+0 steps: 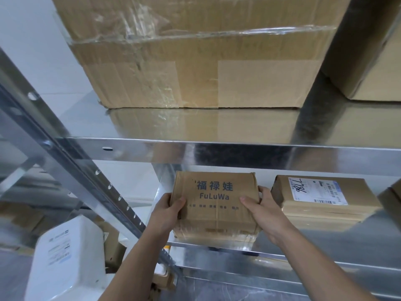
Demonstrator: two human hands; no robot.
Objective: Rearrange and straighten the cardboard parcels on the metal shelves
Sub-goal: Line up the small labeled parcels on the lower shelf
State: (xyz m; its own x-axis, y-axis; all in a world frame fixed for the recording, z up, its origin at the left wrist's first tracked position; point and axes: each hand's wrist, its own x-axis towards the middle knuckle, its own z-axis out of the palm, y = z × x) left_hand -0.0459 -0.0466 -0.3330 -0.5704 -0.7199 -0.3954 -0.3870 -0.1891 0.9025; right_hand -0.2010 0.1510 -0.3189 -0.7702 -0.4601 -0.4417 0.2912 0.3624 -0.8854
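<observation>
A small cardboard parcel printed "FuLuWa" sits at the front edge of the lower metal shelf. My left hand grips its left side, thumb on top. My right hand grips its right side, thumb on the top face, fingers round the edge. A labelled flat parcel marked "7786" lies just to the right on the same shelf, close to my right hand. A large taped cardboard box stands on the upper shelf.
Another cardboard box stands at the upper right. A corner of a further parcel shows at the right edge. The slotted shelf upright runs diagonally at left. A white bag with a label and brown boxes lie below left.
</observation>
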